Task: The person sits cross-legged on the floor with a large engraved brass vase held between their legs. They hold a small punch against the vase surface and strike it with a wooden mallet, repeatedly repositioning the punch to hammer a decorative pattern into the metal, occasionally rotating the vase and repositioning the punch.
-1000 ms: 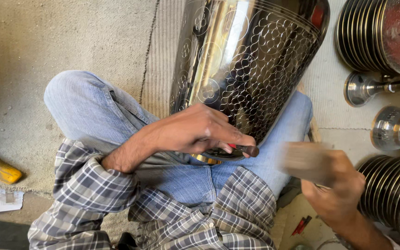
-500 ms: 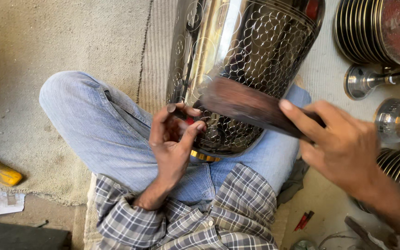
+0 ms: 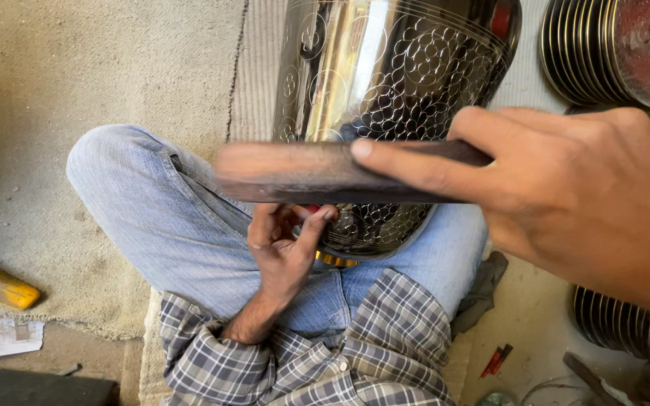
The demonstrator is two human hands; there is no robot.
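**Engraved metal vessel, worked on the lap**

Item: large polished metal vessel [image 3: 385, 98], patterned; judged heavy, rigid, slick, best steadied at its lower rim. It rests on the jeans [image 3: 167, 218], at 12 o'clock from the torso.

Left hand [image 3: 283, 248]: fingers curled at the rim around a small tool, barely visible.

Right hand [image 3: 573, 195]: at 3 o'clock, closed on a dark wooden bar [image 3: 302, 173], held level.

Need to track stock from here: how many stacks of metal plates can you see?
2. One stack of metal plates stands on edge at the top right; a second stack sits at the lower right, partly hidden by the right hand. More may lie outside the view.
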